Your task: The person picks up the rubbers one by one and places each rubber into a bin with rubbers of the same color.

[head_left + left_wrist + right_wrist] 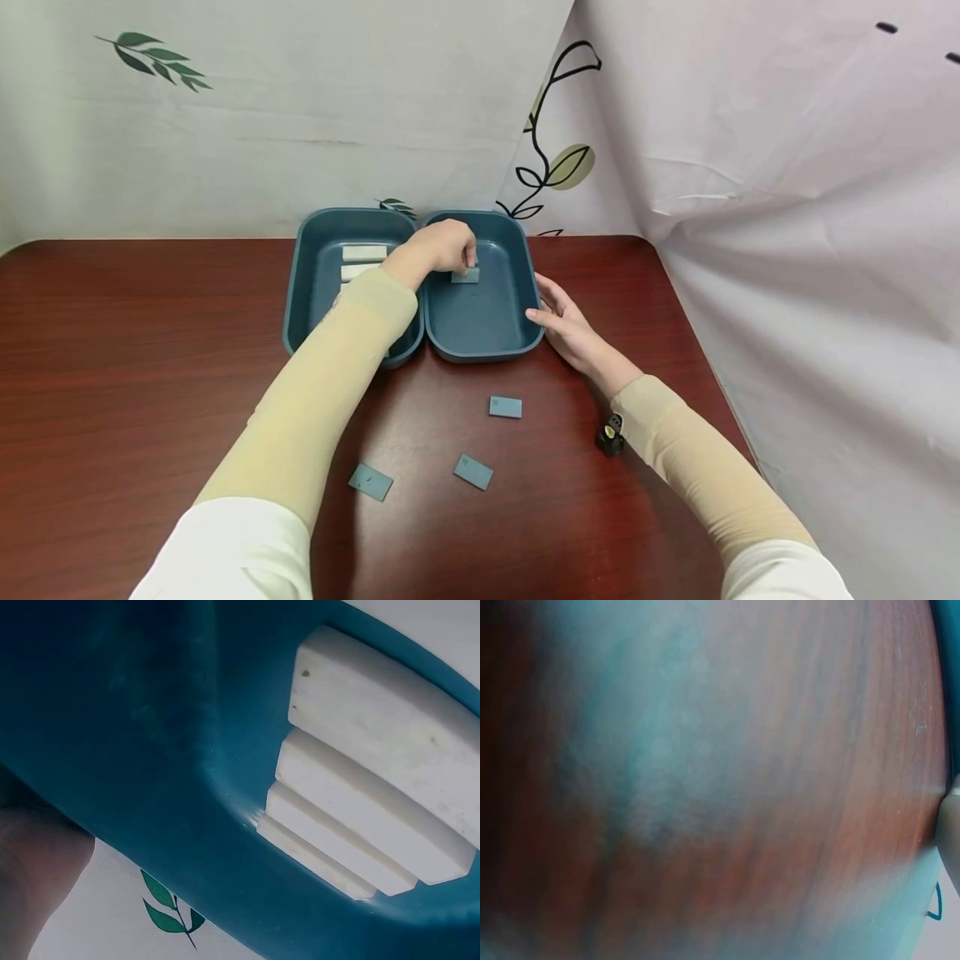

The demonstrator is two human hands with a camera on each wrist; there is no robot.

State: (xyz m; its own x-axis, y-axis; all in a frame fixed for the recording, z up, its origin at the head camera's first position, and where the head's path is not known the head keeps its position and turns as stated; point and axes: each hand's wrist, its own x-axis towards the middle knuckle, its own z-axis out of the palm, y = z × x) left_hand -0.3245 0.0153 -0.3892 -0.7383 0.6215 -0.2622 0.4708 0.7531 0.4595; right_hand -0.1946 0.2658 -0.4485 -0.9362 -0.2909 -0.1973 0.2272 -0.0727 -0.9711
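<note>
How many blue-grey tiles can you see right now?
4: one tile in the right tray, touched by the left hand; three on the table: nearest that tray, lower centre, farther left. The left arm may hide more.

Grey-blue tile [466, 277], pinched, inside right blue tray [483, 325].

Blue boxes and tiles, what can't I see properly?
Head: left sleeve hides part of the left box.
Head: left hand covers part of its tile.
Head: marks on tabletop tiles look too small to read.
Left wrist: the right edge cuts off a white block.
Right wrist: the right edge cuts off the right box.
</note>
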